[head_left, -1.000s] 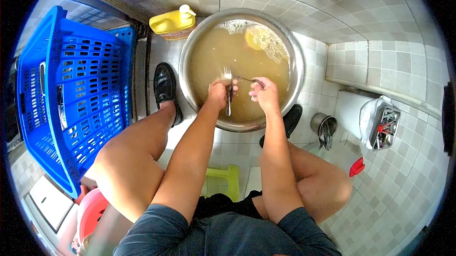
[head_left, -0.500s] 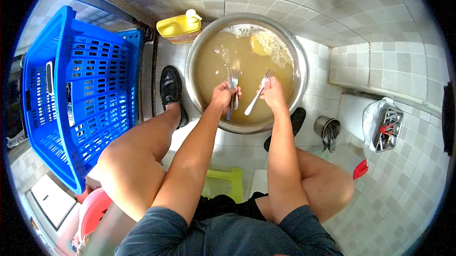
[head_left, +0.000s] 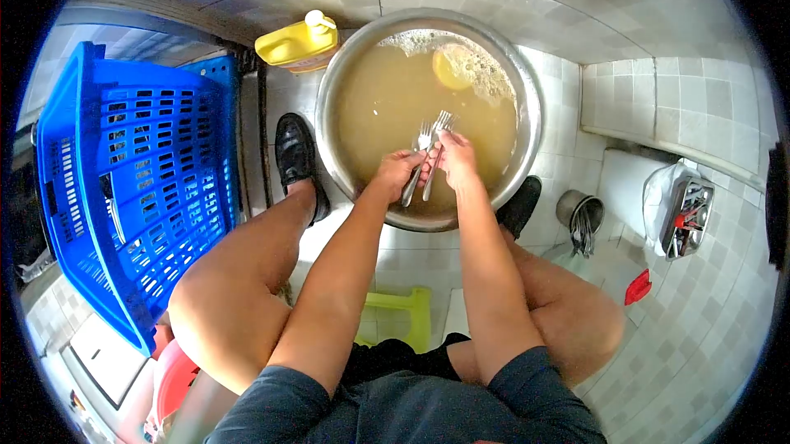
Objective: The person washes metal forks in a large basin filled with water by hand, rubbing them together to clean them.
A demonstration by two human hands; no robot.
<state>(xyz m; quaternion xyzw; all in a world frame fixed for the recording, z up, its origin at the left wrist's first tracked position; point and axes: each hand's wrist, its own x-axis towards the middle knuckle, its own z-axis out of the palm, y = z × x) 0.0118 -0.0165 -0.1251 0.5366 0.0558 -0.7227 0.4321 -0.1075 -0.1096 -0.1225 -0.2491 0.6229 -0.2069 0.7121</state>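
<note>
Both hands are over the near half of a wide metal basin [head_left: 322,106] of cloudy brown water. My left hand [head_left: 398,172] is closed around forks [head_left: 424,138], tines pointing away from me; how many is hard to tell. Beside it, almost touching, my right hand [head_left: 457,158] grips another fork [head_left: 443,121], its handle slanting down toward the left hand. At the basin's far right, foam [head_left: 491,74] and a round yellow thing [head_left: 453,67] float on the water.
A yellow pump bottle [head_left: 296,45] stands behind the basin at left. The large blue crate [head_left: 156,172] fills the left side. To the right are a metal pot [head_left: 576,205] with cutlery, a metal tray [head_left: 691,205] of utensils and a red object [head_left: 638,287].
My right hand has moved left with its fork and is now close beside my left hand. The view has shifted slightly.
</note>
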